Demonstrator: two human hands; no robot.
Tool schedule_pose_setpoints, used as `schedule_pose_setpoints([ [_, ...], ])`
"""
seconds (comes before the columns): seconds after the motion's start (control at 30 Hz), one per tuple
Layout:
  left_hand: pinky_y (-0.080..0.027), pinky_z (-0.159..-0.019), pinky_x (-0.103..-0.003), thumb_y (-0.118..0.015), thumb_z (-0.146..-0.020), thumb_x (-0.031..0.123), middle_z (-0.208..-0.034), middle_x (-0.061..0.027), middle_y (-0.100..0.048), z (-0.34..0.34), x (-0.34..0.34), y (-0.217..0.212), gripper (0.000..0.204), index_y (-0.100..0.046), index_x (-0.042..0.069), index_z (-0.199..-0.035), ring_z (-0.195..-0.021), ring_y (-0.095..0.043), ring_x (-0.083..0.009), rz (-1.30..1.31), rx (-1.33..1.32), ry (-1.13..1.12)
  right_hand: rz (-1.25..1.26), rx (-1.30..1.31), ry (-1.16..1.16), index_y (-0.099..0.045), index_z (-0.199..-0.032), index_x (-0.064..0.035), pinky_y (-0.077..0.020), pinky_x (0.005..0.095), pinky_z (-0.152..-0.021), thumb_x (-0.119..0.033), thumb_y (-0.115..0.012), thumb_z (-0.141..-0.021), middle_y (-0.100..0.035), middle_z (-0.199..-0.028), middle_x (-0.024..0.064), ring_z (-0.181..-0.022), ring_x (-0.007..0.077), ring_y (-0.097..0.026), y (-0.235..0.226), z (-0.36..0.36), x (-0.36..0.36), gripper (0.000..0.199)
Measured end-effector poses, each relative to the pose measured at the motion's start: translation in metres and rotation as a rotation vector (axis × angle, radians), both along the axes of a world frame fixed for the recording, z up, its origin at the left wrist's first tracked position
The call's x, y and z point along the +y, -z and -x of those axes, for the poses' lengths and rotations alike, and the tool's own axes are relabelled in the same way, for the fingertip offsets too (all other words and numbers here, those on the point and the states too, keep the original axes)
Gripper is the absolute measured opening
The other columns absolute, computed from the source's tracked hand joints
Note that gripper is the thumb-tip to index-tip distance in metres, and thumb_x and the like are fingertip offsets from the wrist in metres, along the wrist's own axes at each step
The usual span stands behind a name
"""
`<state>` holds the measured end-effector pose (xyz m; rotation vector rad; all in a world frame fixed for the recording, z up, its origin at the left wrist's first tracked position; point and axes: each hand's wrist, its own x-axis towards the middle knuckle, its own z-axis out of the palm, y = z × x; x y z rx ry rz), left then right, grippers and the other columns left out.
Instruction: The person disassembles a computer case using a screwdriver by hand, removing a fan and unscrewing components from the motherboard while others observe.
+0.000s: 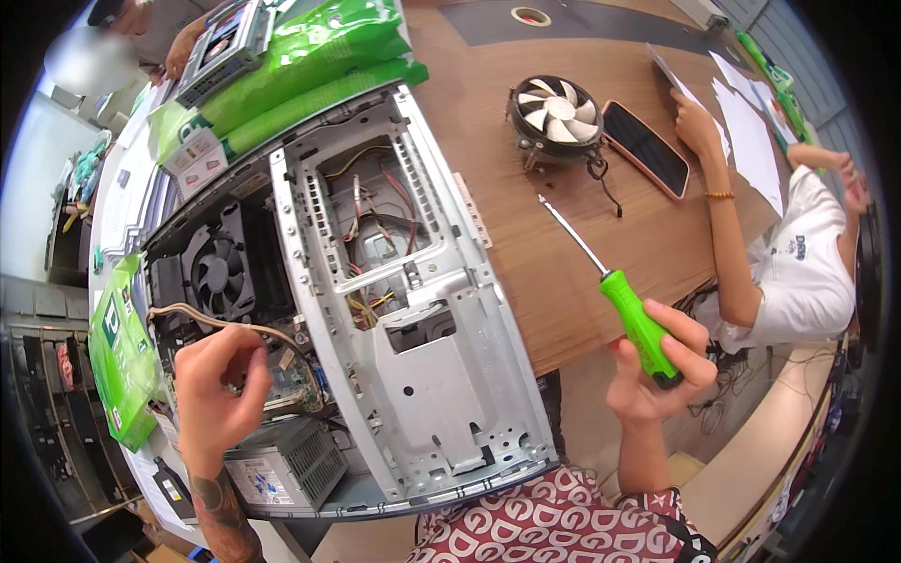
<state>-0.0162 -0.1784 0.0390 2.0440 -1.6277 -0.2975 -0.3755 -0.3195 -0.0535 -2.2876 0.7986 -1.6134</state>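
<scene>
In my right hand (662, 371) is a screwdriver (638, 328) with a bright green handle. Its steel shaft points up and to the left, over the wooden table. My left hand (221, 389) is closed, fingers curled toward the thumb, above the open computer case (441, 375); whether anything small is pinched there is hidden. Just beyond it a light brown cable (188, 311) arches over the circuit board (293, 375). Inside the case, a black fan (222, 277) lies farther off and a boxy power supply (291, 466) sits nearer me.
A cooler (558, 117) with white blades stands on the table (601, 263), beside a phone (648, 150). At right, a person in white (798, 267) holds paper. Green bags (319, 66) lie behind the case; another person handles a metal unit (225, 52) at upper left.
</scene>
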Motion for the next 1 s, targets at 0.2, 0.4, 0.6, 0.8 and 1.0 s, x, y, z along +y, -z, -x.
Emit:
schedule_pose_setpoints([
  [0.2,-0.032,-0.045,-0.027,-0.064,-0.080,0.000,-0.058,-0.0031,-0.052,0.001,-0.007,0.008,0.004,-0.061,0.001,-0.083,-0.046,-0.043,-0.0099,-0.014,0.061,0.017,0.053,0.006,-0.144,-0.040,-0.120,-0.0087,-0.0561,0.0368,-0.067,-0.009,-0.077,-0.087,-0.058,-0.114,0.0231,-0.083,0.0294,-0.065,-0.036,-0.011,0.009,0.049],
  [0.4,-0.039,-0.053,-0.027,-0.069,-0.076,0.003,-0.074,-0.0033,-0.061,-0.002,-0.007,0.002,0.043,-0.057,0.005,-0.117,-0.054,-0.049,-0.0107,-0.051,0.367,0.094,0.183,-0.078,-0.439,-0.043,-0.121,-0.0051,-0.0536,0.0356,-0.053,-0.010,-0.081,-0.082,-0.058,-0.110,0.0273,-0.070,0.0287,-0.058,-0.077,-0.048,0.021,0.055],
  [0.6,-0.048,-0.065,-0.031,-0.073,-0.074,0.004,-0.093,-0.0073,-0.065,-0.031,0.026,-0.028,0.062,-0.056,0.009,-0.133,-0.072,-0.058,-0.0197,-0.056,-0.015,0.146,0.252,0.033,-0.780,-0.040,-0.128,-0.0102,-0.0511,0.0375,-0.063,-0.009,-0.070,-0.088,-0.053,-0.117,0.0280,-0.073,0.0283,-0.055,-0.087,-0.094,0.026,0.050],
  [0.8,-0.046,-0.064,-0.027,-0.056,-0.079,-0.004,-0.085,-0.0035,-0.069,-0.069,0.076,-0.053,0.040,-0.068,0.007,-0.115,-0.076,-0.063,-0.0127,-0.071,-0.055,-0.067,0.268,0.135,-0.963,-0.042,-0.126,-0.0088,-0.0543,0.0421,-0.064,-0.009,-0.072,-0.088,-0.055,-0.118,0.0306,-0.078,0.0335,-0.060,-0.097,-0.146,0.032,0.048],
  [1.0,-0.047,-0.062,-0.028,-0.060,-0.081,-0.001,-0.081,-0.0041,-0.069,-0.077,0.085,-0.020,0.026,-0.071,0.003,-0.103,-0.072,-0.063,-0.0133,-0.019,0.021,-0.108,0.185,0.346,-1.063,-0.041,-0.124,-0.0079,-0.0563,0.0400,-0.064,-0.006,-0.078,-0.084,-0.059,-0.114,0.0281,-0.079,0.0328,-0.063,-0.102,-0.183,0.039,0.054],
])
